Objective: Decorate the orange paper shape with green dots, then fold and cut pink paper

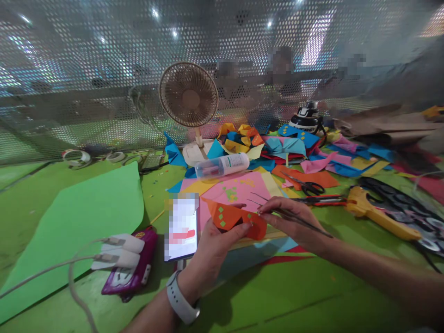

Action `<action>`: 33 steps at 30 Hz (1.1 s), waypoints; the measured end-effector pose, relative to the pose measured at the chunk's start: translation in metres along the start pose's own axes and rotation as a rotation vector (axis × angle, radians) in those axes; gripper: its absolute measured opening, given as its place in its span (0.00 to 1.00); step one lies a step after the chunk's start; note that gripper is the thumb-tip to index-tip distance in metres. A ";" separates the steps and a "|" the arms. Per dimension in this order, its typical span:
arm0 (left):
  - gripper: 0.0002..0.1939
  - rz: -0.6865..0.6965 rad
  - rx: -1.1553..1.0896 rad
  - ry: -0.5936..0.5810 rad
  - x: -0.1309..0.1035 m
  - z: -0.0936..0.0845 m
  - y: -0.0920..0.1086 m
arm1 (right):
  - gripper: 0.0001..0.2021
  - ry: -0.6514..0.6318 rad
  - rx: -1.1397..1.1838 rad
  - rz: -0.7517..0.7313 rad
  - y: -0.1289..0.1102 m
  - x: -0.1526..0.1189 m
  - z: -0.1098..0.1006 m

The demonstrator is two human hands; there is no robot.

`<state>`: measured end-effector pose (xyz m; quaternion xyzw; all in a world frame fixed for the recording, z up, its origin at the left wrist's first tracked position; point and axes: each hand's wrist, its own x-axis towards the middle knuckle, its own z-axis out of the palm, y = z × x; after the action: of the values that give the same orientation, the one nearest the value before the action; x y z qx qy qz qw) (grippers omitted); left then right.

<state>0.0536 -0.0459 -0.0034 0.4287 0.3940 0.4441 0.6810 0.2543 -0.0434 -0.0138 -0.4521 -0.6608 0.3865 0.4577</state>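
My left hand [217, 245] is closed on a folded orange paper piece [227, 213], its thumb pressed on the lower right part. Small light green paper squares [221, 217] dot the orange surface. Between the fingers of my right hand [294, 222] are slim metal tweezers [305, 222], their two tips apart and pointing up and left. The right fingertips are close to the right end of the orange paper; whether they touch it I cannot tell. Behind lies a pink sheet [258, 181] scattered with green and yellow paper bits [230, 193].
A lit phone [182, 226] and a purple power strip [147, 259] with chargers lie left, near a green sheet [93, 203]. Farther back are a fan [189, 95], a clear bottle [222, 165] and folded papers. Scissors [312, 188] and a yellow glue gun [378, 215] lie right.
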 end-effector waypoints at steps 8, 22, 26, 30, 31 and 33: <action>0.10 0.048 0.009 -0.029 0.001 0.001 0.001 | 0.06 -0.001 -0.008 -0.004 0.000 -0.001 0.000; 0.13 0.030 -0.011 -0.048 0.000 0.001 0.003 | 0.06 0.017 -0.013 -0.025 -0.001 0.000 -0.001; 0.10 -0.020 -0.067 -0.019 -0.001 0.002 0.007 | 0.05 0.040 0.020 -0.027 -0.003 0.002 -0.002; 0.09 -0.061 -0.084 -0.001 -0.001 0.002 0.008 | 0.05 0.037 0.008 -0.028 -0.002 0.003 -0.004; 0.09 -0.067 -0.091 -0.022 -0.001 0.002 0.008 | 0.05 0.039 -0.001 -0.029 -0.002 0.003 -0.004; 0.09 -0.077 -0.115 -0.038 -0.001 0.002 0.006 | 0.05 0.056 -0.015 -0.022 -0.002 0.004 -0.005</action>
<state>0.0531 -0.0459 0.0033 0.3816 0.3710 0.4312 0.7286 0.2584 -0.0396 -0.0094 -0.4590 -0.6555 0.3638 0.4768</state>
